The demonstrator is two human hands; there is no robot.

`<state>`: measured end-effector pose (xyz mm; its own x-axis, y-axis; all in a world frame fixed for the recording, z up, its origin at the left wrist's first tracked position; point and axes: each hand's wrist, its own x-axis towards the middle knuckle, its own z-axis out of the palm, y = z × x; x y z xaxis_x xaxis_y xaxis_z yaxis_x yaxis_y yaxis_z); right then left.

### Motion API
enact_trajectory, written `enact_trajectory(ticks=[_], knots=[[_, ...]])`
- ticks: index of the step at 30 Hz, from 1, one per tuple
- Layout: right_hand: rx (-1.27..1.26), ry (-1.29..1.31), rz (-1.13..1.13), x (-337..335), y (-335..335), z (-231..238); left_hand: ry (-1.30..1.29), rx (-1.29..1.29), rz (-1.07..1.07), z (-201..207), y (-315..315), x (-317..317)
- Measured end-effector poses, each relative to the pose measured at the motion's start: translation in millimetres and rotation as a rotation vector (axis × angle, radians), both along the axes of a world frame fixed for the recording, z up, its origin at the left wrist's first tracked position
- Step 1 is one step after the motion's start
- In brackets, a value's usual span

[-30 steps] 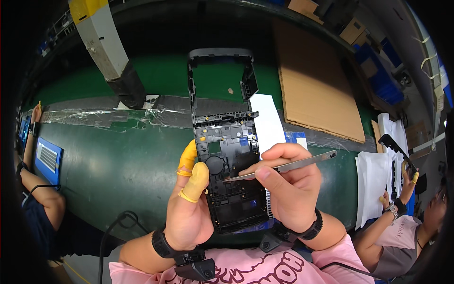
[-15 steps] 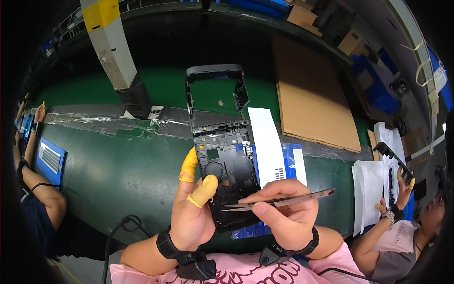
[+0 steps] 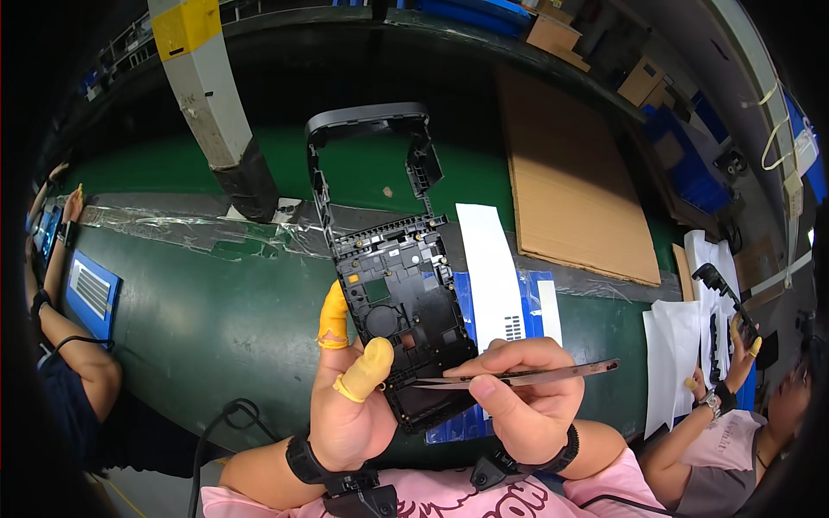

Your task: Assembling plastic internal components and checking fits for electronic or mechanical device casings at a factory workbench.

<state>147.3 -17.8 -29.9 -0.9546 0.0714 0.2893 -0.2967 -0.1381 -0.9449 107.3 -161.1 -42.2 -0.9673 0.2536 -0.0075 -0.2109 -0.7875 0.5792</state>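
A black plastic device housing (image 3: 406, 293) with an open frame at its far end is tilted up over the green table. My left hand (image 3: 350, 397), with yellow finger cots on thumb and forefinger, grips the housing by its left edge. Between the thumb and fingers of my right hand (image 3: 527, 397) is a pair of metal tweezers (image 3: 553, 373). Their pointed tips lie over the dark lower part of the housing; whether they touch it or pinch anything is too small to tell.
Behind the housing lie white paper strips (image 3: 490, 268) on a blue sheet (image 3: 458, 429). A cardboard sheet (image 3: 574, 181) is farther back, and a post (image 3: 207, 112) stands at left. At right, a co-worker's hand (image 3: 741, 350) holds a black part; another person's arm (image 3: 69, 319) is at left.
The housing has tilted, its far frame swinging to the left. My right hand and the tweezers have shifted slightly, with the tips still over the housing's lower part.
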Motion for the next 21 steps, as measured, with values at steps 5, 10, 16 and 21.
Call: enact_trajectory(ticks=[5, 10, 16, 21], knots=[[-0.089, 0.011, 0.014, -2.0, 0.9, -4.1, -0.028, 0.015, 0.014, 3.9, 1.1, 0.8], [-0.153, -0.061, -0.030, -6.4, -3.6, -0.4, -0.036, 0.001, 0.012, 3.0, 1.0, -2.0], [-0.227, -0.129, 0.052, -8.1, 5.5, -3.4, -0.073, 0.017, -0.035, 3.5, -0.3, -5.2], [-0.216, -0.128, 0.061, -10.8, 11.9, -0.9, -0.093, 0.043, -0.066, 3.9, 0.8, -4.7]])
